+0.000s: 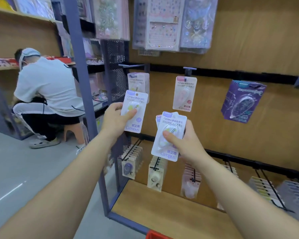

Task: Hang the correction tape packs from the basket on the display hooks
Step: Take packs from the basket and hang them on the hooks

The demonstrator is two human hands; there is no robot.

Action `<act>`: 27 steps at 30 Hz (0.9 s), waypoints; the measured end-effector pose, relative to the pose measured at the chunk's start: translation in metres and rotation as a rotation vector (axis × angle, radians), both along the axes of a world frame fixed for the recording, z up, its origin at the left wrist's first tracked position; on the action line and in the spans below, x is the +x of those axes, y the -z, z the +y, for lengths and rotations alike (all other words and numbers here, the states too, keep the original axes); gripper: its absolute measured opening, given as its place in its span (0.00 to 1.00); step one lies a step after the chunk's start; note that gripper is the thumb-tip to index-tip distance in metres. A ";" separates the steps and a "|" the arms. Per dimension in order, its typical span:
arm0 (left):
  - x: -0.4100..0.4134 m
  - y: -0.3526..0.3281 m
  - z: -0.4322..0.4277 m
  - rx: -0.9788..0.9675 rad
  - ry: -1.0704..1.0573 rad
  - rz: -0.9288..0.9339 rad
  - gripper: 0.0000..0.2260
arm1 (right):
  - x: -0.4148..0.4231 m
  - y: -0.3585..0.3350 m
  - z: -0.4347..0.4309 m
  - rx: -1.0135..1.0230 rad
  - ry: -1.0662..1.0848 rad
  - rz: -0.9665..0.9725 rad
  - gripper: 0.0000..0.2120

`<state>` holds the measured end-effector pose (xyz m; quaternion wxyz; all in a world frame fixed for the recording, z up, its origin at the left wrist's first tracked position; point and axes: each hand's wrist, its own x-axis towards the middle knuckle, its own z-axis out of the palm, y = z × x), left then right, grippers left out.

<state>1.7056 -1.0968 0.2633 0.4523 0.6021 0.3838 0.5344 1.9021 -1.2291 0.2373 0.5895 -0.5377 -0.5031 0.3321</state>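
My left hand (115,118) holds one white correction tape pack (135,107) upright, thumb across its front, just below the leftmost display hook (130,66). Several matching packs (139,81) hang on that hook behind it. My right hand (183,142) grips a small stack of white correction tape packs (169,135), thumb on the front one, lower and to the right. A pink pack (184,94) hangs from the middle hook (189,69). The red basket (155,235) shows only as a corner at the bottom edge.
Purple packs (243,100) hang at the right. A lower rail carries hooks with more packs (155,175) above a wooden shelf (162,213). Sticker sheets (162,23) hang overhead. A grey upright post (79,62) stands left, and a person (47,94) sits crouched in the aisle beyond.
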 end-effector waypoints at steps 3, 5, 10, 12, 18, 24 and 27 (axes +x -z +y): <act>0.003 -0.010 0.029 0.048 -0.033 -0.059 0.16 | 0.000 -0.008 0.025 0.033 0.003 -0.004 0.27; 0.005 -0.017 0.041 0.073 -0.054 -0.110 0.16 | 0.001 -0.012 0.037 0.047 -0.005 -0.020 0.27; 0.006 -0.028 0.066 0.080 -0.046 -0.170 0.17 | 0.000 -0.013 0.055 0.068 -0.013 -0.036 0.27; 0.006 -0.027 0.072 0.069 -0.055 -0.165 0.17 | 0.000 -0.011 0.058 0.067 -0.013 -0.043 0.27; 0.013 -0.032 0.077 0.055 -0.069 -0.134 0.10 | 0.002 -0.007 0.059 0.060 -0.023 -0.054 0.26; 0.024 -0.013 0.051 0.055 -0.265 0.182 0.25 | 0.005 -0.002 0.055 0.072 -0.018 -0.033 0.25; 0.026 0.016 0.009 0.122 -0.009 0.165 0.05 | 0.003 0.004 0.054 0.080 0.003 0.002 0.24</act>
